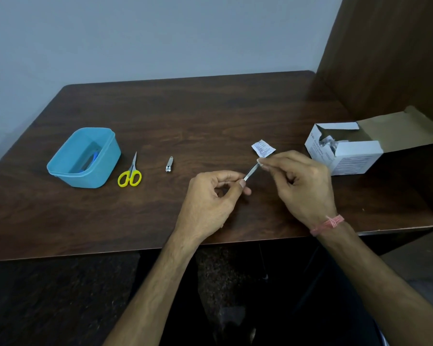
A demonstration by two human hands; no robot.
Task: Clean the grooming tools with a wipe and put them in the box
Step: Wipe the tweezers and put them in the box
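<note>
My left hand (214, 196) pinches the lower end of a slim metal file (252, 172) above the middle of the table. At the file's upper tip, my right hand (301, 186) pinches a small white wipe (259, 162) against the metal. A torn wipe wrapper (263, 147) lies just behind the hands. Left of them, a silver nail clipper (169, 164) and yellow-handled scissors (130, 174) lie on the wood. The blue plastic box (84, 158) stands at the far left with a blue item inside.
An open white cardboard carton (348, 148) of wipes stands at the right, its flap raised toward a brown wall panel. The dark wooden table (185, 116) meets a grey wall at the back; its front edge runs just under my wrists.
</note>
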